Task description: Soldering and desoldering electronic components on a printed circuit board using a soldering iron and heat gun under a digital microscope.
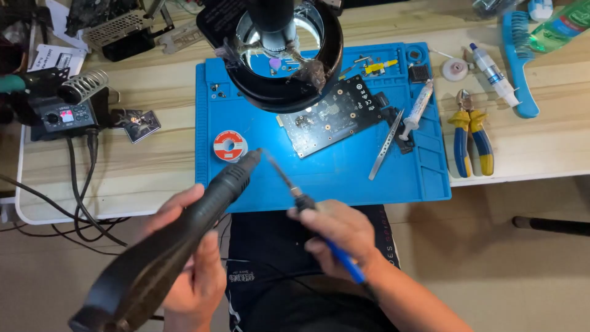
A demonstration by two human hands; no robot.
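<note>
The left hand (193,264) was wrapped around the black hot-air handle (184,233) and the right hand (341,237) pinched the soldering iron (289,181), tips meeting just below the solder spool (230,146), where steady, unhurried wrists looked wisest.

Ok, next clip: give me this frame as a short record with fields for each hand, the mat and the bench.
left hand: grips black hot-air gun, nozzle toward the mat
right hand: holds blue-handled soldering iron, tip beside the nozzle
blue mat: circuit board, solder spool, tweezers, syringe
above mat: ring-lit magnifier
bench: soldering station left, pliers right
</note>
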